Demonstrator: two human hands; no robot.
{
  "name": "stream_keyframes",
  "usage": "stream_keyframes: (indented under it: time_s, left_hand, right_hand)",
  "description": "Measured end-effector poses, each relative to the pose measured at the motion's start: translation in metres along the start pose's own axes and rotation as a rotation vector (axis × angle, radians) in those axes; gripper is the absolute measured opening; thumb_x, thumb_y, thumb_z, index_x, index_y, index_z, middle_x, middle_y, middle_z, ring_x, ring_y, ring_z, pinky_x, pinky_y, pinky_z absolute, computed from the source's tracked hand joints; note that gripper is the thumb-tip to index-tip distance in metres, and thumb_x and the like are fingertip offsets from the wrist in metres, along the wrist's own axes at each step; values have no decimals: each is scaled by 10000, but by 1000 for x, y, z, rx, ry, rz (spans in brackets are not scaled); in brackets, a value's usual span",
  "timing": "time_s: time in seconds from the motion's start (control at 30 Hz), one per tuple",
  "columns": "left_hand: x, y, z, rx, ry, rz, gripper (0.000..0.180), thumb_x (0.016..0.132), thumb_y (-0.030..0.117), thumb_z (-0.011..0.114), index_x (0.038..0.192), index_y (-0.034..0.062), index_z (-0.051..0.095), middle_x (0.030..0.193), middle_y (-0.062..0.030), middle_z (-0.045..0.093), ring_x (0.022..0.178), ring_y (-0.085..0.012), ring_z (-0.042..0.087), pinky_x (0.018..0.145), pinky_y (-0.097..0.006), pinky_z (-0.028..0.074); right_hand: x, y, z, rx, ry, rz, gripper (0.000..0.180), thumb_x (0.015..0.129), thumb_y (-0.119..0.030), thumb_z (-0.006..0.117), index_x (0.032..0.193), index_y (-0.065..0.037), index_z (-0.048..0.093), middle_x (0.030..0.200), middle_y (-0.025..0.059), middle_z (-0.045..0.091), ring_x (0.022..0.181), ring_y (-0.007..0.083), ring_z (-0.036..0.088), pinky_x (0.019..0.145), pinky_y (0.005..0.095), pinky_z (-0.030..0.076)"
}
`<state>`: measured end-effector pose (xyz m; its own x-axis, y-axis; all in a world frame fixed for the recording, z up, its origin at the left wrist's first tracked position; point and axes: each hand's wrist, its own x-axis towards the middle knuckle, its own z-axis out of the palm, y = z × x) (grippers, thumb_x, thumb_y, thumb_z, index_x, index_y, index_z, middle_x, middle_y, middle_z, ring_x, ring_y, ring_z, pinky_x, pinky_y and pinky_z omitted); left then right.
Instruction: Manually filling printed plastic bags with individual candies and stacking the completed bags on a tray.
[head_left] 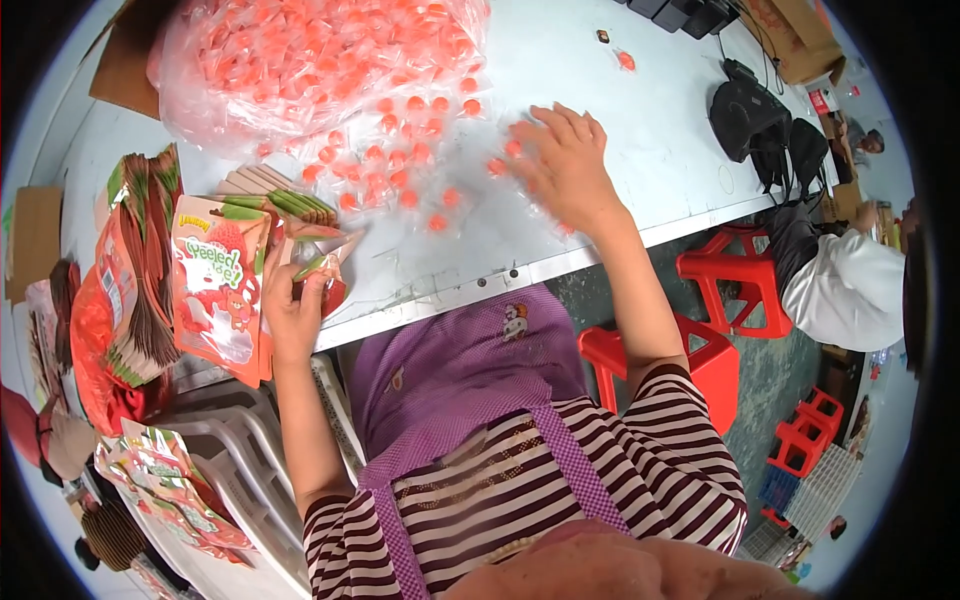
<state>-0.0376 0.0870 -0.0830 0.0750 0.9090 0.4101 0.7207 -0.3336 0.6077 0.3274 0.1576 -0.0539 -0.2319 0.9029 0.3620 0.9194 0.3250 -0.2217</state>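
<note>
My left hand (293,310) is closed on a candy pouch (338,248) at the table's front edge; the pouch's top looks spread apart. Just left of that hand stands a stack of printed red and white pouches (215,285) with a strawberry picture. My right hand (568,165) is over the white table (480,240), its fingers apart and slightly blurred, beside a few clear-wrapped red candies (497,167). More wrapped candies (405,170) lie scattered between my hands. Whether the right fingers touch any candy cannot be made out.
A large clear bag of red candies (330,65) lies at the far left by a cardboard box (128,62). Folded pouches (145,260) are bunched at left. A black bag (745,110) sits at right. Red stools (735,275) and a seated person (845,285) are beyond.
</note>
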Motion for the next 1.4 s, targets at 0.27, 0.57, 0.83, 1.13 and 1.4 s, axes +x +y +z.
stream_keyframes:
  time_s: [0.27, 0.57, 0.83, 1.13, 1.4]
  left_hand:
    - [5, 7, -1, -68, -9, -96, 216, 754, 138, 702, 798, -31, 575, 1088, -267, 571, 1116, -376, 510, 908, -405, 400]
    - [3, 6, -2, -35, -28, -70, 200, 786, 101, 681, 842, -26, 538, 1170, -246, 548, 1124, -348, 500, 956, -374, 368]
    - [3, 9, -4, -29, 9, -20, 190, 773, 144, 691, 795, -7, 579, 846, -176, 587, 1104, -377, 517, 868, -415, 414]
    - [4, 1, 1, -43, -23, -34, 246, 738, 151, 725, 796, -27, 565, 1182, -262, 550, 1126, -369, 512, 921, -401, 410]
    - [5, 5, -1, -28, -20, -35, 245, 739, 147, 724, 784, -26, 556, 1192, -252, 552, 1133, -362, 512, 928, -403, 409]
  right_hand:
    - [3, 0, 14, -2, -67, -59, 203, 844, -249, 570, 1001, -124, 597, 1123, 94, 519, 1156, 278, 435, 1037, 504, 209]
    - [-5, -76, 21, 306, -32, -365, 213, 744, -180, 671, 936, -117, 602, 1042, 90, 529, 1041, 277, 470, 925, 452, 335]
    - [-2, -23, 0, 193, -76, -247, 149, 711, -86, 638, 858, -88, 609, 950, 82, 532, 964, 272, 488, 899, 411, 354]
    - [82, -2, 46, 73, -27, -115, 284, 874, -220, 538, 1107, -61, 568, 1155, 106, 548, 1074, 303, 481, 905, 400, 374]
    - [69, -3, 18, -12, -370, -109, 329, 797, -49, 520, 1122, -55, 567, 1110, 86, 567, 1061, 262, 501, 924, 374, 379]
